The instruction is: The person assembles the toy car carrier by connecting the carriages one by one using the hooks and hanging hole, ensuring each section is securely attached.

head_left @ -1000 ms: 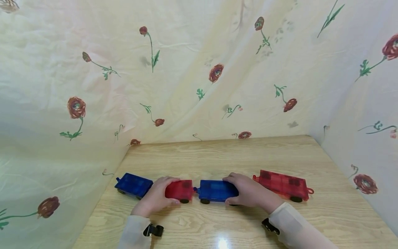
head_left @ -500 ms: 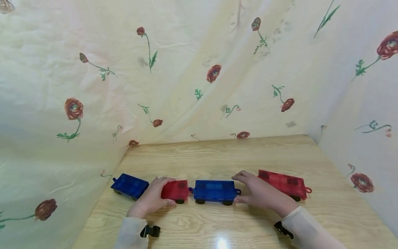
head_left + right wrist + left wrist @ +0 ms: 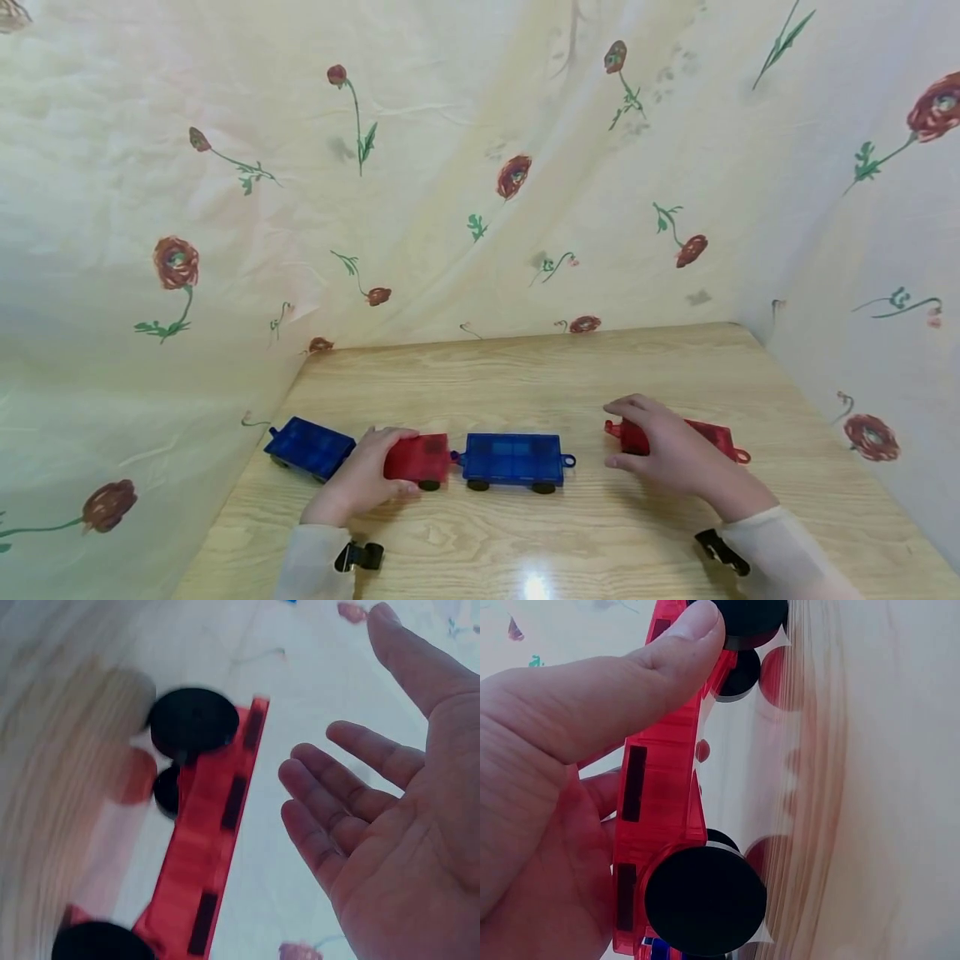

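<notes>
— Weight and stiffness of the left red car (image 3: 423, 457) and the right red car (image 3: 714, 437)?

— Judged light and stiff: hard, translucent plastic, likely smooth enough to slip in a loose grip. The wheels (image 3: 705, 901) will probably let either car roll if nudged. The thin couplers (image 3: 612, 428) are presumably the weakest parts.

— Correct point of hold?

— Both long sides, midway between the ends, thumb opposite fingers and above the wheels. Avoid loading the couplers.

— Positions, with the mid blue car (image 3: 513, 455) as reference?

— The left red car stands immediately left of it, couplers meeting. The left blue car (image 3: 311, 445) stands farther left of it, angled. The right red car stands to its right, also angled, the facing couplers apart. All rest on the table (image 3: 480, 533).

— State of the hands?

— The left hand (image 3: 362, 477), left of the mid blue car, holds the left red car, thumb on the near side, fingers on the far side. The right hand (image 3: 663, 450), right of the mid blue car, is spread wide about the right red car's left end and holds nothing; the right wrist view shows no contact.
</notes>
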{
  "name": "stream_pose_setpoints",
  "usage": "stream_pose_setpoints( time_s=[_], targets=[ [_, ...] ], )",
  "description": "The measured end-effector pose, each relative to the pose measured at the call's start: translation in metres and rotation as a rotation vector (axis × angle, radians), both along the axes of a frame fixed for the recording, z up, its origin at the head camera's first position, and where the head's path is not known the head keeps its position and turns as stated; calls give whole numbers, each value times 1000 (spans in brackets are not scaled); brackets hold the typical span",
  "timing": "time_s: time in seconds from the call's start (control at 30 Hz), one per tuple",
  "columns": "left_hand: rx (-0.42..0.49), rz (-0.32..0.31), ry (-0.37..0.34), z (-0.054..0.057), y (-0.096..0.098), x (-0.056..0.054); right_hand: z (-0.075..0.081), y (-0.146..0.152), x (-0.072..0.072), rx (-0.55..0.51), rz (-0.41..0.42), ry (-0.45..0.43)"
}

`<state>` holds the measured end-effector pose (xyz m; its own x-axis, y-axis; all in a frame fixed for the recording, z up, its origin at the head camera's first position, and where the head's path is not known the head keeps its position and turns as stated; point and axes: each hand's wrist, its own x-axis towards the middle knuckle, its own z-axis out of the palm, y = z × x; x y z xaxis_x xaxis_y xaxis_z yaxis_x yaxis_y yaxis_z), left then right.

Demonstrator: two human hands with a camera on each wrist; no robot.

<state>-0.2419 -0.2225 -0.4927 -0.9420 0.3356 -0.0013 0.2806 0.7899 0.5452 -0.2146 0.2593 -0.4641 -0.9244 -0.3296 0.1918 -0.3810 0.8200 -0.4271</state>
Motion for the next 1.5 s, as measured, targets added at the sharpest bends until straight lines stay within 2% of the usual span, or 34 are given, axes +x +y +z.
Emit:
stream_pose_setpoints(
  time_s=[0.13, 0.27, 0.43, 0.6, 0.77, 0.93, 1.1, 1.23, 1.5],
  targets=[
    [8, 9, -4, 1, -1, 0, 0, 13, 0, -3, -28, 10],
    [6, 13, 1, -1, -4, -1, 0, 27, -2, -22, -14, 14],
    [-2, 0, 14, -3, -7, -3, -1, 48, -4, -43, -17, -20],
    [-5, 0, 10, 2, -3, -1, -4, 62, -7, -33, -35, -50],
    [39, 17, -10, 9, 12, 2, -7, 64, -8, -31, -34, -80],
    [81, -65, 52, 15, 37, 1, -10, 63, -9, -15, -31, -84],
    [82, -173, 42, 22, 66, 3, -12, 62, -10, 2, -34, -91],
    [41, -229, 68, 24, 88, 1, -12, 62, -10, 13, -46, -105],
    [-93, -305, 176, 17, 123, -3, -10, 58, -9, 38, -53, -117]
  ],
)
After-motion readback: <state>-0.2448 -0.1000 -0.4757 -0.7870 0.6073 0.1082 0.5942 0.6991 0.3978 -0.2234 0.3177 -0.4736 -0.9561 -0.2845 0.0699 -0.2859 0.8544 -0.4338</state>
